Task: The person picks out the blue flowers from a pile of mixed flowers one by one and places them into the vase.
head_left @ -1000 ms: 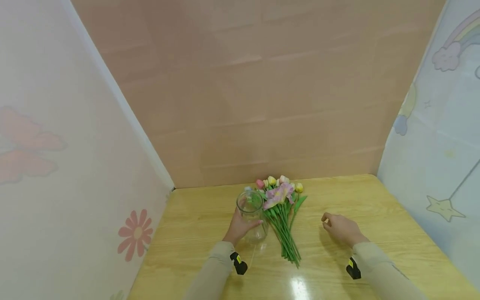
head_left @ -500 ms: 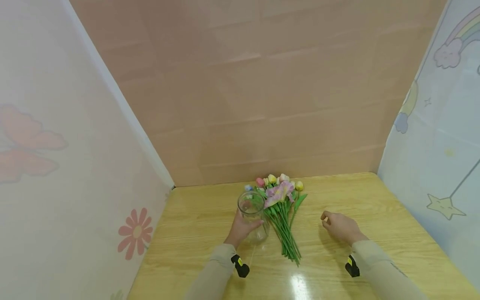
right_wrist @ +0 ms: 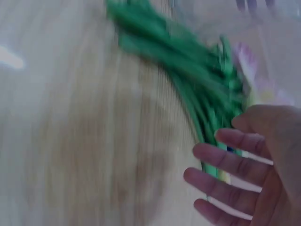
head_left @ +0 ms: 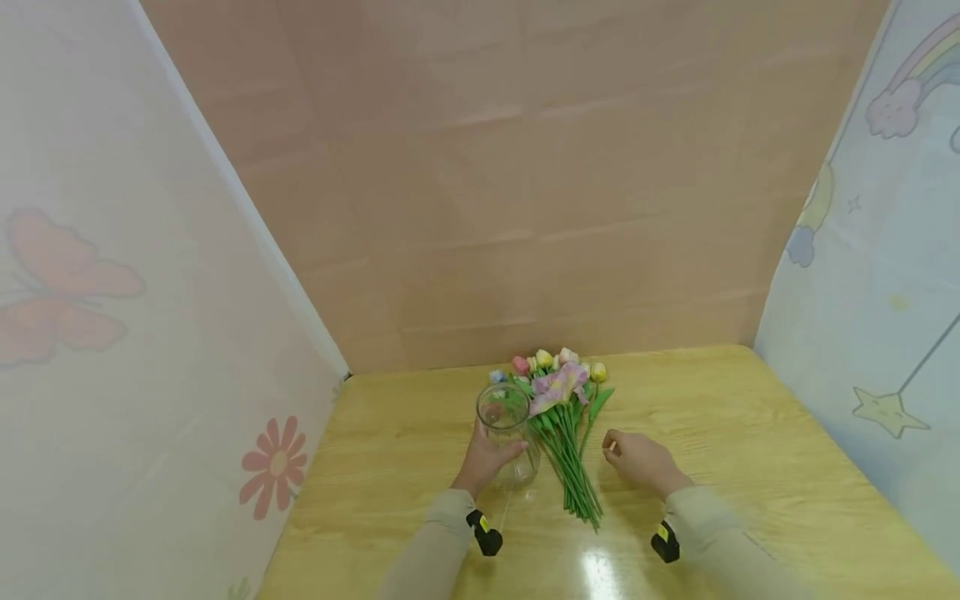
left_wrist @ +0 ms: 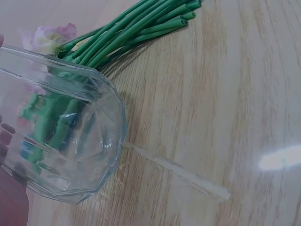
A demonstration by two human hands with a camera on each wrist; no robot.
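Standing upright on the pale wooden table (head_left: 735,433), the clear faceted glass jar (head_left: 507,433) is my landmark. My left hand (head_left: 486,461) wraps its near side, fingers and thumb curled round the glass; in the left wrist view the jar's wall (left_wrist: 70,141) fills the frame with my fingertips (left_wrist: 7,136) showing through it at the edge.

Just beside the jar, on its right, lies a bunch of artificial flowers with long green stems (head_left: 568,442). Its pink, yellow and lilac heads point away from me, past the jar's far side, towards the peach-coloured back wall (head_left: 525,167), and the cut stem ends fan towards me, a little beyond the jar's base. Some leaves lie against or behind the jar, and green shows through the glass (left_wrist: 56,117). A bright glare patch (head_left: 596,575) sits on the table nearer me than the stem ends.

My right hand (head_left: 637,460) is on the far side of the bunch from the jar, near the stems but apart from them in the head view. It holds nothing: the right wrist view, though blurred, shows its fingers (right_wrist: 225,160) straight and slightly spread above the green stems (right_wrist: 188,75). Whether the fingertips graze a stem I cannot tell. Nothing lies between this hand and the bunch; the bunch itself lies between my two hands.

A pale panel with a red flower print (head_left: 272,467) closes the side left of the jar, and a light blue panel with a star (head_left: 888,412) closes the opposite side.
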